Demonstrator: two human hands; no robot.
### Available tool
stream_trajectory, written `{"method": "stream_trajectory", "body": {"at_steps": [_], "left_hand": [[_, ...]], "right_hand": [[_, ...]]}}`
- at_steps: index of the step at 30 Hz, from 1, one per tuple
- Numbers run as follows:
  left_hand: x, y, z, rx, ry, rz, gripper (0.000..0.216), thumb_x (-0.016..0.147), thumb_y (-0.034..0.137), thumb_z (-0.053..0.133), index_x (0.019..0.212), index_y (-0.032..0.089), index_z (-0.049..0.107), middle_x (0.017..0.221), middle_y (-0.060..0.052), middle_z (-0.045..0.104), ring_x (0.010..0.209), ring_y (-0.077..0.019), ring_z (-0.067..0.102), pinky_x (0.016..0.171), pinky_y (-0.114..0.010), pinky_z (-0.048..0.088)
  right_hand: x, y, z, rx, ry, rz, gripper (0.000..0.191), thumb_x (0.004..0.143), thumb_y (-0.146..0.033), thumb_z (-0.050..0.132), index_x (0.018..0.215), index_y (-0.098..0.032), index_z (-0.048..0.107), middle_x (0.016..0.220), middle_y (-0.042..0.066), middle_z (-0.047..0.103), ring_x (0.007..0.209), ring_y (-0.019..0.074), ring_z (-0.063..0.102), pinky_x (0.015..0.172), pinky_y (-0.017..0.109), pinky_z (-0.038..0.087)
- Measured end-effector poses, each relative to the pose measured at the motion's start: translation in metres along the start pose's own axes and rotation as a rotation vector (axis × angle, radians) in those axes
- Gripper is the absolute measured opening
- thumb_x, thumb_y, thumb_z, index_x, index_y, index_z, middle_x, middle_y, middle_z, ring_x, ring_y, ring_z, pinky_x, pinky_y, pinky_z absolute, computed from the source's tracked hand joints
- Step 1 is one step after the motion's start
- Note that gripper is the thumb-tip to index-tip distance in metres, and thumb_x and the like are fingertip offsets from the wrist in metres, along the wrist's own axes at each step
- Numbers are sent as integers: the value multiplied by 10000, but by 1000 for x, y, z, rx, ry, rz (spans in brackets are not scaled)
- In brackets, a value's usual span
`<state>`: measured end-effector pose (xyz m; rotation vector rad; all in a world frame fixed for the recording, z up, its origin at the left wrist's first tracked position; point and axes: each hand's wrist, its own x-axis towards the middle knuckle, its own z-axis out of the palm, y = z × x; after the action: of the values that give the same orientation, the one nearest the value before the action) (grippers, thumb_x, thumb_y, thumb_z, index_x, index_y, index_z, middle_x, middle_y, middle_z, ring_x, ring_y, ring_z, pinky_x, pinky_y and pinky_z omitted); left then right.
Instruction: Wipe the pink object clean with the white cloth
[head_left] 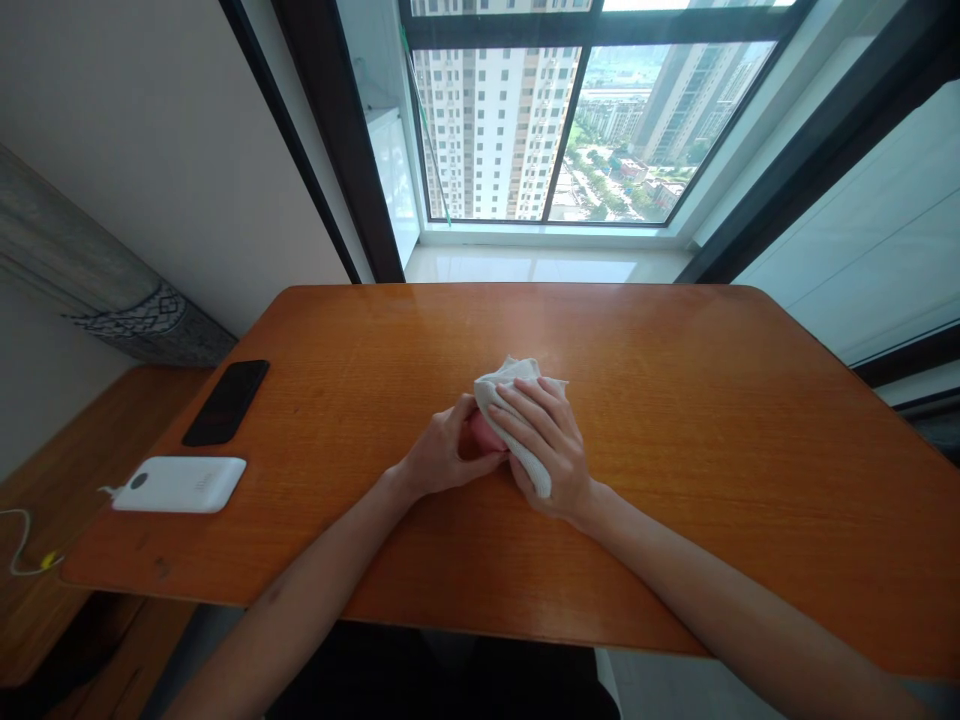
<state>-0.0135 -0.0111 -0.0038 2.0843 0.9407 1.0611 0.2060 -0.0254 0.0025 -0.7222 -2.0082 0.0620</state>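
Observation:
My left hand (448,450) is curled around a small pink object (486,434), thumb and fingers on its near and far sides. Most of that object is covered, so its kind does not show. A folded white cloth (510,376) lies over the object's right side. My right hand (551,445) presses the cloth against it, fingers stretched together across the top and thumb underneath. Both hands are close together over the middle of the wooden table (712,430).
On the table's left side lie a black phone (226,402) and a white power bank (180,484) with a cable plugged in. A wooden bench (45,530) stands at the left, below a grey curtain (112,270). Beyond the far edge is a window (562,130).

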Motion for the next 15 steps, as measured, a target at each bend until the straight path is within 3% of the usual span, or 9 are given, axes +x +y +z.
{"method": "stream_trajectory", "body": {"at_steps": [2,6,11,13,15], "left_hand": [[1,1,0,1,9,-5,527,895,464,813,1271,204,551,1134,-89,765,935,-246,760,829,-361,610],[2,3,-1,0,5,-12,575,889,460,834,1320,212,546,1219,-110,761,1029,-265,762,901,-384,610],[0,-1,0,16,17,-10,510,878,458,813,1245,198,573,1092,-84,760,921,-244,749,835,-369,618],[0,-2,0,8,21,-5,520,881,446,818,1265,199,570,1133,-90,760,962,-250,754,860,-371,617],[0,-2,0,5,22,-1,566,883,431,838,1320,206,558,1213,-101,755,1040,-259,754,919,-377,608]], "right_hand": [[0,1,0,33,16,54,560,1059,-288,552,1615,-348,541,1634,48,601,1545,359,525,1301,681,390],[3,4,0,127,123,310,494,1114,-283,436,1586,-340,571,1628,60,603,1520,315,560,1251,621,483],[1,1,-1,16,-21,16,577,1039,-325,603,1612,-363,545,1663,40,568,1545,380,525,1307,694,376],[2,2,-1,42,-4,53,557,1052,-309,570,1606,-360,552,1654,39,578,1543,371,528,1300,689,390],[3,4,0,105,73,206,508,1089,-287,489,1586,-349,574,1632,49,602,1527,338,550,1263,651,458]]}}
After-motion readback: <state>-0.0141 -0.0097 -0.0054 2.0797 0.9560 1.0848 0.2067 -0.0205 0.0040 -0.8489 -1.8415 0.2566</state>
